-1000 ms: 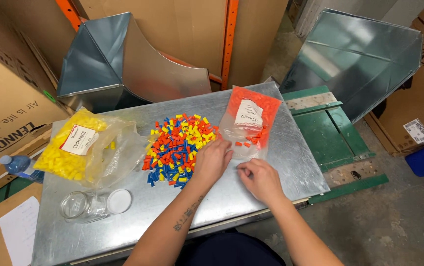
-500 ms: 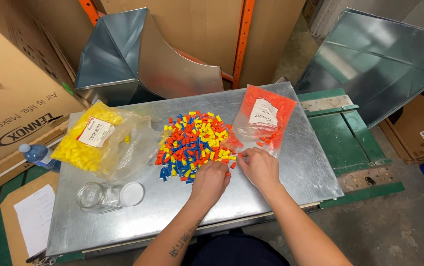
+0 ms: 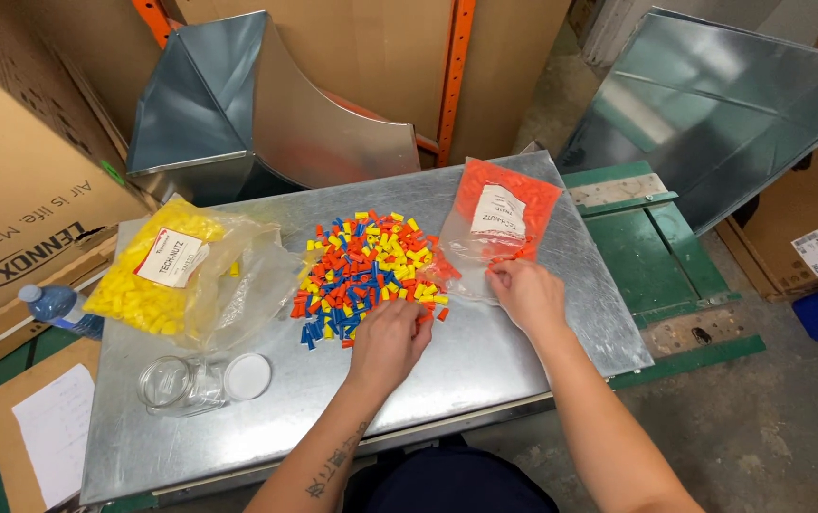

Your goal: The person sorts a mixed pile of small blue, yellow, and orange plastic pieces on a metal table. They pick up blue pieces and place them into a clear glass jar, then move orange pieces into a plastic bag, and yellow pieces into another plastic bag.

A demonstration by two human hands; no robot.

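I see a sheet-metal table (image 3: 485, 370), dull grey and faintly mottled, standing in a storage space with a bare concrete floor (image 3: 789, 437) to the right. At its middle lies a pile of small wire connectors (image 3: 366, 271) in red, yellow and blue. My left hand (image 3: 388, 342) rests palm down on the near edge of that pile, fingers curled onto the pieces; I cannot tell whether it has pinched one. My right hand (image 3: 526, 293) is just right of the pile, its fingertips pressed together on the near edge of a clear bag of orange connectors (image 3: 499, 223); the two hands are apart. On the left side lies a clear bag of yellow connectors (image 3: 157, 275), and nearer, an empty glass jar (image 3: 176, 385) on its side with a white lid (image 3: 247, 375) just beside it. Beyond the far edge stand two galvanised duct pieces (image 3: 228, 114), orange rack uprights (image 3: 454, 66) and cardboard boxes (image 3: 19, 161). A water bottle (image 3: 57, 306) sits off the left edge, and a green pallet (image 3: 656, 256) lies to the right
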